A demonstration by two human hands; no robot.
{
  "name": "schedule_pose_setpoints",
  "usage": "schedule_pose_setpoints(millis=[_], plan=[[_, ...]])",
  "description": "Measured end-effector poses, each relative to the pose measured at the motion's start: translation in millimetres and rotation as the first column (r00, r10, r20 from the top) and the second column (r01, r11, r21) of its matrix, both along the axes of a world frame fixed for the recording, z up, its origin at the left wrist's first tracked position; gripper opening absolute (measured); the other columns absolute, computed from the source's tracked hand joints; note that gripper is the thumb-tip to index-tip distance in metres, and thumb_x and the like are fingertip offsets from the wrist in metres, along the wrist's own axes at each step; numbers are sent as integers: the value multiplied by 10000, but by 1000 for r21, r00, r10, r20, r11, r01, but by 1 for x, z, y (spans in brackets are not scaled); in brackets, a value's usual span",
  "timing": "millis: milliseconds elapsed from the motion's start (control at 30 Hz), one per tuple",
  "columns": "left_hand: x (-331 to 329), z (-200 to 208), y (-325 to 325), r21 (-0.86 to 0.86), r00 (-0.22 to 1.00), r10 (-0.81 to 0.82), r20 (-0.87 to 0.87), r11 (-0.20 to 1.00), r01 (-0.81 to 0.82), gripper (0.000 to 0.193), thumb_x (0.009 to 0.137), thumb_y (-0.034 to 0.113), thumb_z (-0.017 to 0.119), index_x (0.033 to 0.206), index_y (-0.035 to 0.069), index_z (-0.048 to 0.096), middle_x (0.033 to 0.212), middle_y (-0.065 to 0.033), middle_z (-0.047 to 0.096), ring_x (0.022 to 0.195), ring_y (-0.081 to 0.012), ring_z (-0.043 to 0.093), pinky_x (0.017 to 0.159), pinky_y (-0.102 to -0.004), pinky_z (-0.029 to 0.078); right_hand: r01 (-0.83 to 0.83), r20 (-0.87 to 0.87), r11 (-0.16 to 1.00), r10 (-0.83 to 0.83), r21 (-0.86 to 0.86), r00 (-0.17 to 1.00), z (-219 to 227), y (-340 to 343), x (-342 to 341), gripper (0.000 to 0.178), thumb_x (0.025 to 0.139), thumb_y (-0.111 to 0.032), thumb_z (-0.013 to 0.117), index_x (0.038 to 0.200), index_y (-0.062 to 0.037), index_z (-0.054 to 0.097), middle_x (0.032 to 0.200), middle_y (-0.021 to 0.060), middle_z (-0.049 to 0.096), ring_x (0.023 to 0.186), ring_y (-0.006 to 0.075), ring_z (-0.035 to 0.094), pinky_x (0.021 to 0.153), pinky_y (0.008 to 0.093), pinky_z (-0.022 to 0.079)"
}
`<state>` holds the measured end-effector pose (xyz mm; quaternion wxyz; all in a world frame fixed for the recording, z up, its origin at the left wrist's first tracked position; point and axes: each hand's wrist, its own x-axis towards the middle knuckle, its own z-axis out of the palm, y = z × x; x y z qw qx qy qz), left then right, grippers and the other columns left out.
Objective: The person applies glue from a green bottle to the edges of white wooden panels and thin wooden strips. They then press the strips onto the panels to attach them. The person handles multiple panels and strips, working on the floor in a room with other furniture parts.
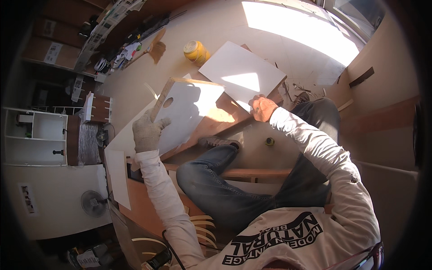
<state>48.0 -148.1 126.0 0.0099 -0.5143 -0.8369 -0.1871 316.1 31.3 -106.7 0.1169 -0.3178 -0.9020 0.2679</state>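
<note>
My left hand point(149, 132), in a pale knit work glove, grips the edge of a tilted white board point(186, 108). That board has a round hole near its raw brown edge, and the thumb lies over its white face while the other fingers are partly hidden. My right hand point(262, 108) is bare, its fingers curled in at the near corner of a second white panel point(245, 67). Whatever those fingers close on, if anything, is hidden. Beneath both pieces lies a brown wooden board point(216, 118).
A yellow tub point(196, 52) stands beyond the boards, with a straw broom point(156, 49) to its left. Between my legs a small tape measure point(269, 141) lies on the floor. Wood scraps point(302, 87) are scattered at right. A fan point(94, 203) and white shelf unit point(36, 139) stand left.
</note>
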Motion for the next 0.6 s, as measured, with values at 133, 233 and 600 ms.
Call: schedule_pose_setpoints(millis=[133, 233, 600], plan=[[-22, 1, 0, -137, 997, -75, 20, 987, 77, 505, 653, 211, 837, 1053, -40, 655, 859, -199, 683, 755, -313, 649, 717, -408, 498, -17, -14, 1000, 18, 23, 1000, 9, 3, 4, 260, 793, -141, 630, 1020, -14, 632, 996, 215, 642, 1014, 408, 597, 880, 439, 503], [-34, -6, -7, -132, 987, -132, -95, 984, 119, 467, 671, 256, 834, 1026, -2, 671, 704, -175, 663, 680, -323, 666, 666, -407, 514, -28, 25, 1000, 28, -11, 999, 12, 5, 3, 289, 798, -157, 639, 1051, -18, 637, 1046, 210, 637, 1049, 396, 583, 911, 440, 492], [-27, -42, 16, -487, 994, 9, -110, 871, -62, 468, 671, 367, 803, 969, 26, 683, 736, -182, 673, 745, -332, 680, 707, -419, 530, -24, 45, 998, 26, -52, 999, 14, 9, 13, 302, 793, -131, 639, 1075, -22, 634, 1088, 197, 628, 1107, 382, 560, 921, 442, 487]])
